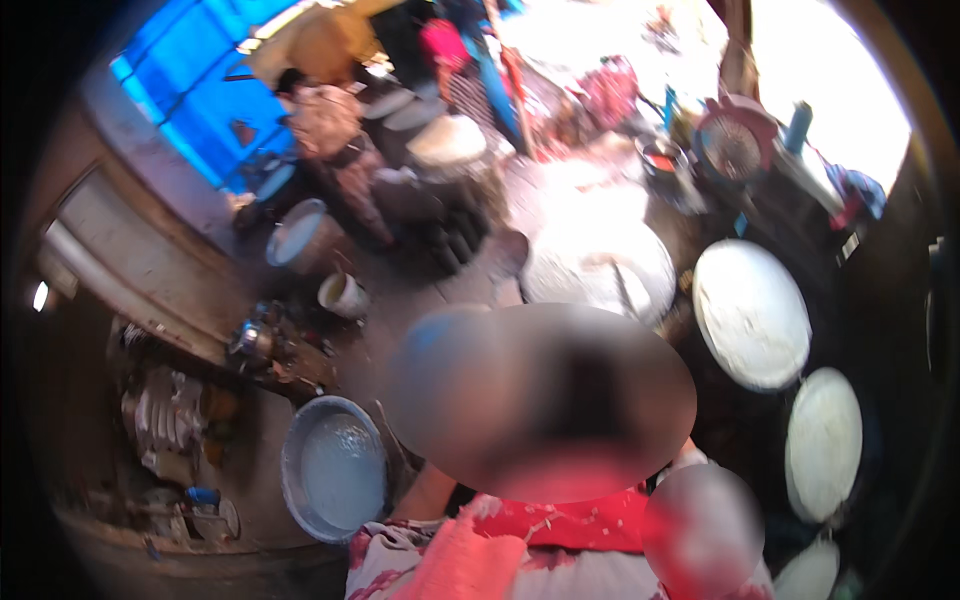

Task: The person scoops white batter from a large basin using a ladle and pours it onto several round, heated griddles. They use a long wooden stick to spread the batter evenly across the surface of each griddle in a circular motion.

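A blurred patch over the middle of the view hides both my hands. My left forearm (426,491) runs up into the patch from the lower left, and a bit of my right arm (686,451) shows at its right edge. Beside my left forearm stands a grey-blue basin (285,465) of cloudy, pale liquid. Just beyond the patch is a wide round vessel (551,262) with a white surface and a dark, stick-like thing across it. A pink cloth (472,562) lies over my patterned clothing. What my hands hold cannot be seen.
Several large, round, white-surfaced vessels stand at the right, one a wide oval in view (750,315). A small pail (343,295) and a pale tub (300,236) stand at the left. Another person (326,124) is farther back, near a blue sheet (199,97). A pink basket (735,142) is at upper right.
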The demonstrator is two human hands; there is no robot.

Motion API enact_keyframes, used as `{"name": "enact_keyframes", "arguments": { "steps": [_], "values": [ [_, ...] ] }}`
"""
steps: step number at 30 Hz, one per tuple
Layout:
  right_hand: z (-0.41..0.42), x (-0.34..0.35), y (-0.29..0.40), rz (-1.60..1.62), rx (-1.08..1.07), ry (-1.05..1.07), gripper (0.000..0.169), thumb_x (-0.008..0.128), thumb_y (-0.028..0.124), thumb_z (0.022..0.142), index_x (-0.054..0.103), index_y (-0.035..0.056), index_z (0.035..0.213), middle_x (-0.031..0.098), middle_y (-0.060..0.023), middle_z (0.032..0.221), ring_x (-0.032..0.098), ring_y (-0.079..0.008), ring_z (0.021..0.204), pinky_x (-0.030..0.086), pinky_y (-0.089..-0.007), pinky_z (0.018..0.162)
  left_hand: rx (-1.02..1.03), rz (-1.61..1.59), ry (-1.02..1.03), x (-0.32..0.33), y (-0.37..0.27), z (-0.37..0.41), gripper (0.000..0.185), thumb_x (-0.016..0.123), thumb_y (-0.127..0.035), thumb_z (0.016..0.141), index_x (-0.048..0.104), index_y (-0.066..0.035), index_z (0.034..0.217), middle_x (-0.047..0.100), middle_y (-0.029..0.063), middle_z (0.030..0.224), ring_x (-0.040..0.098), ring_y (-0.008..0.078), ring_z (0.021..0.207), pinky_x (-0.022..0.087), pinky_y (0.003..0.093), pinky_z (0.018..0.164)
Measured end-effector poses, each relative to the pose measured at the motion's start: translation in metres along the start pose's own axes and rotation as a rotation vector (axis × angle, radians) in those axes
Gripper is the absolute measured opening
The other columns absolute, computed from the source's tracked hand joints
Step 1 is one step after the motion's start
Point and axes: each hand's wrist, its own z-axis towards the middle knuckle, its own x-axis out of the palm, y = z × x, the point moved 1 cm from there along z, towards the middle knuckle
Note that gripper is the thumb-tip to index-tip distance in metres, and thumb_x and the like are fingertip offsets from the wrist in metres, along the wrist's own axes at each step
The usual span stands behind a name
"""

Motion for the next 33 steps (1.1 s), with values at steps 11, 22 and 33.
{"name": "enact_keyframes", "arguments": {
  "steps": [11, 22, 33],
  "values": [
    [0.007, -0.016, -0.019, -0.21, 0.03, 0.177, 0.03, 0.042, 0.033, 0.093, 0.058, 0.0077, 0.088, 0.062, -0.0215, 0.076, 0.061, -0.0411, 0.076, 0.046, -0.0515, 0.07, -0.035, 0.13, 0.068, 0.034, -0.008, 0.009, 0.036, 0.041, -0.035, 0.099, 0.045, -0.006, 0.12, 0.046, 0.0022, 0.062, 0.041, 0.0089, 0.04, 0.036, 0.0212, 0.038],
    [0.007, -0.039, -0.019, -0.278, 0.054, 0.402, 0.032, 0.043, 0.035, 0.092, 0.059, 0.0077, 0.089, 0.063, -0.0215, 0.085, 0.061, -0.0401, 0.083, 0.048, -0.0492, 0.073, -0.177, 0.059, 0.056, 0.062, -0.011, 0.024, 0.038, 0.04, -0.036, 0.099, 0.044, -0.006, 0.122, 0.046, 0.0021, 0.063, 0.041, 0.0089, 0.041, 0.036, 0.0213, 0.039],
    [0.001, -0.06, -0.046, -0.288, 0.077, 0.413, 0.031, 0.043, 0.035, 0.093, 0.058, 0.0079, 0.088, 0.063, -0.02, 0.078, 0.06, -0.0401, 0.08, 0.046, -0.0493, 0.072, -0.207, 0.1, 0.035, 0.064, -0.006, 0.02, 0.04, 0.04, -0.036, 0.099, 0.042, -0.006, 0.124, 0.047, 0.0026, 0.064, 0.041, 0.0091, 0.041, 0.036, 0.0212, 0.039]
  ]
}}
